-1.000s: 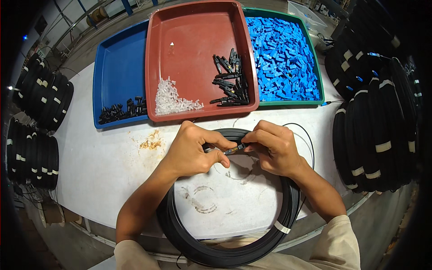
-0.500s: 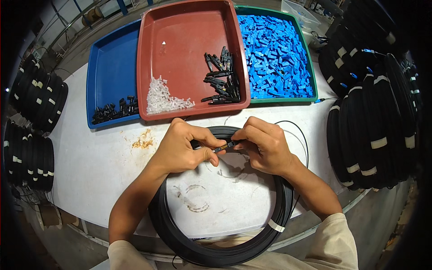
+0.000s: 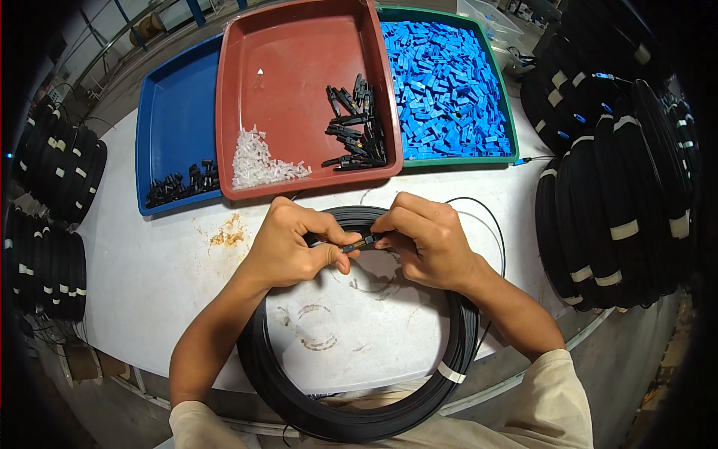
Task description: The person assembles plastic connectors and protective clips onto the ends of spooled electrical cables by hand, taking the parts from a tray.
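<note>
Head view: left hand [image 3: 288,247] and right hand [image 3: 422,239] met fingertip to fingertip, both pinching a small black connector [image 3: 359,242] above the cable coil [image 3: 359,404] near the tabletop's [image 3: 149,299] front edge. Since earlier: same pinch, hands barely shifted.

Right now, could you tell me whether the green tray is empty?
No, the green tray is heaped almost to its rim with small blue plastic pieces.
</note>
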A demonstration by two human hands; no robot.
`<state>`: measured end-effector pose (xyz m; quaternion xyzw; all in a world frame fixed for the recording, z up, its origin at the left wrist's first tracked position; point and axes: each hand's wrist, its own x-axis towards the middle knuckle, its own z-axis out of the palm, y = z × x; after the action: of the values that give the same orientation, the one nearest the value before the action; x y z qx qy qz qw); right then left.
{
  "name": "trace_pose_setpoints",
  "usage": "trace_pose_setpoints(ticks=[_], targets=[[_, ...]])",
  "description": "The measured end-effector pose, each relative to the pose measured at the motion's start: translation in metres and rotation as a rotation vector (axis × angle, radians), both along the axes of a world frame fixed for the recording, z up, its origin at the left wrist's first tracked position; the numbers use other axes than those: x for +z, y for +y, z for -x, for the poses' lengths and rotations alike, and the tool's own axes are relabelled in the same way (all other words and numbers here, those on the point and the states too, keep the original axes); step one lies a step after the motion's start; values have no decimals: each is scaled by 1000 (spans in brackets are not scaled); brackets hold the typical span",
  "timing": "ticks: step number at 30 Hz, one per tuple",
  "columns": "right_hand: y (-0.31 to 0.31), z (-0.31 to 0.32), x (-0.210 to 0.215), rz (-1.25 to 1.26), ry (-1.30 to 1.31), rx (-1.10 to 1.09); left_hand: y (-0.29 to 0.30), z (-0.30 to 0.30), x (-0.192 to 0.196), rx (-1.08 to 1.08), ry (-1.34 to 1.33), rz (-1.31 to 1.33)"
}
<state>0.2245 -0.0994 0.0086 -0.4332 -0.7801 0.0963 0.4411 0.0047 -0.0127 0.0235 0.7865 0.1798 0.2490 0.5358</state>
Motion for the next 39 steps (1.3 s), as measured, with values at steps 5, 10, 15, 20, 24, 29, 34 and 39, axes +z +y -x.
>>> trace_pose_setpoints(ticks=[5,10,15,20,24,29,34,39], targets=[[-2,-1,0,15,-9,-10,-3,-2,1,1,-23,-10],[-1,-3,-2,-17,-11,1,-2,-2,1,-6,-14,-33],[-2,0,1,-5,-30,8,-3,-1,0,35,24,-29],[-3,-1,0,-8,-24,-13,-4,-2,1,25,17,-35],[-3,-1,0,-8,-25,1,-4,-1,-2,40,17,-16],[-3,-2,-2,7,-17,-3,-5,-1,-5,50,5,31],[-2,-1,0,22,9,15,-2,2,1,51,34,-1],[0,-1,-4,92,51,126,9,6,2,-32,-28,-225]])
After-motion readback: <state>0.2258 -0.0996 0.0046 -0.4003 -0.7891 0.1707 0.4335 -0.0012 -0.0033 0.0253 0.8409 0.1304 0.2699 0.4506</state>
